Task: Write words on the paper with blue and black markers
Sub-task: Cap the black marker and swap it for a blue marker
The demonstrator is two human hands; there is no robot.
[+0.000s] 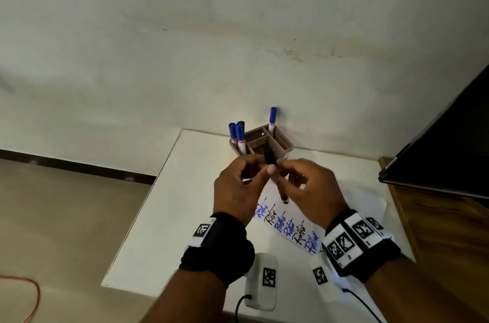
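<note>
Paper [352, 206] lies on the white table [185, 203], below and between the two hands, and much of it is covered by them and by the wrists. Blue and black handwritten words [288, 230] run across its near part in a slanted row; they are too blurred to read, and the last ones disappear under the right wristband [357, 240].

A black marker [277, 177] is held above the sheet, tip pointing down. The left hand [238, 187] closes its fingers on the marker's upper end, where a black cap [270, 157] shows; the right hand [309, 190] is curled around the barrel lower down. Whether the cap is seated or pulled off cannot be told, since the fingers hide the joint.

Behind the hands stands a brown compartmented holder [285, 142], its front wall partly hidden by the knuckles. Three blue-capped markers [238, 134] stand bunched at its left side, and one more blue marker [272, 120] stands in a back compartment.

A white tagged device [264, 280] sits at the table's near edge, partly behind the left wristband [211, 246]. A dark panel [444, 142] is cut off at the right edge.
</note>
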